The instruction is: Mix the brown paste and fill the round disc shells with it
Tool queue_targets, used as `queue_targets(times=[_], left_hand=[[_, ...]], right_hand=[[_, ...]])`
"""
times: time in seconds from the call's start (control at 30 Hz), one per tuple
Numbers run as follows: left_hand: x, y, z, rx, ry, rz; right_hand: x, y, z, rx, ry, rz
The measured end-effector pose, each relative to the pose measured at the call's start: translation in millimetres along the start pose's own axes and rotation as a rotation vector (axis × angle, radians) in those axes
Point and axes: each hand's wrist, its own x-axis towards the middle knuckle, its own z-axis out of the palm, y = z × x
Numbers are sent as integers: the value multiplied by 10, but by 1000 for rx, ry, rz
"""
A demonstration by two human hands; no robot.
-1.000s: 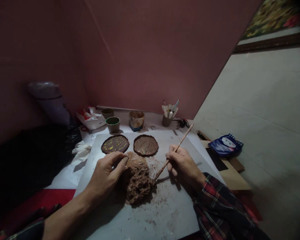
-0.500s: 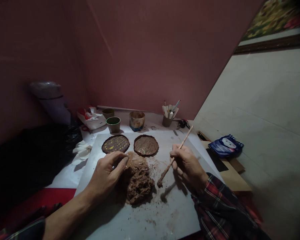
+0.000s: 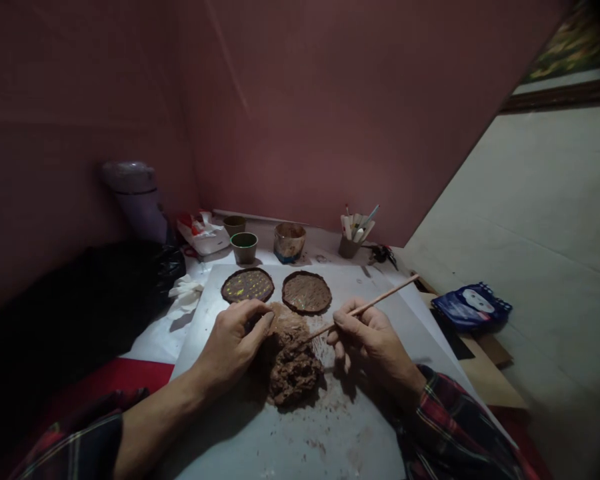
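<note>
A rough lump of wet brown clay-like paste (image 3: 294, 379) sits on a white board (image 3: 240, 433). At its upper left edge is my left hand (image 3: 236, 343), thumb and forefinger curled together; what lies between the fingertips, if anything, is hidden. My right hand (image 3: 373, 339) grips a thin wooden stick (image 3: 393, 290) like a pen, to the right of the lump. The stick's lower tip touches the lump's upper right side. Beyond the hands lie two round brown-rimmed discs: a yellow-speckled disc (image 3: 247, 285) on the left and a plain brown disc (image 3: 307, 293) on the right.
Behind the board stand a cup with a green inside (image 3: 244, 248), a stained jar (image 3: 289, 243) and a cup of sticks and brushes (image 3: 350, 247). A white glove (image 3: 186, 295) and a black bag (image 3: 80, 300) lie left. A blue packet (image 3: 473, 307) rests on cardboard at right.
The right hand has brought the stick's lower tip left onto the lump, and the stick now slants flatter. The left hand stays by the lump. The whole view has shifted slightly.
</note>
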Motion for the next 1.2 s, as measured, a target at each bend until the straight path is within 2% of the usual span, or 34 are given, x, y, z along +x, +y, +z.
queue_targets(times=[0.2,0.57,0.8,1.0,1.2], left_hand=[[-16,-2,3,4,7,19],[-12,4,2,-3,11,18],[-22,19,-12,4,4,23],[-13,27,-9,1,4,13],[-21,10,-3,-9,12,21]], right_hand=[[1,13,-30,-77,-31,-9],[-82,-115,-17,-188,-67,-40],[-41,19,-29,-242,54,-124],[-34,97,-47,-290,201,-290],[-21,79,-55,-338,305,-319]])
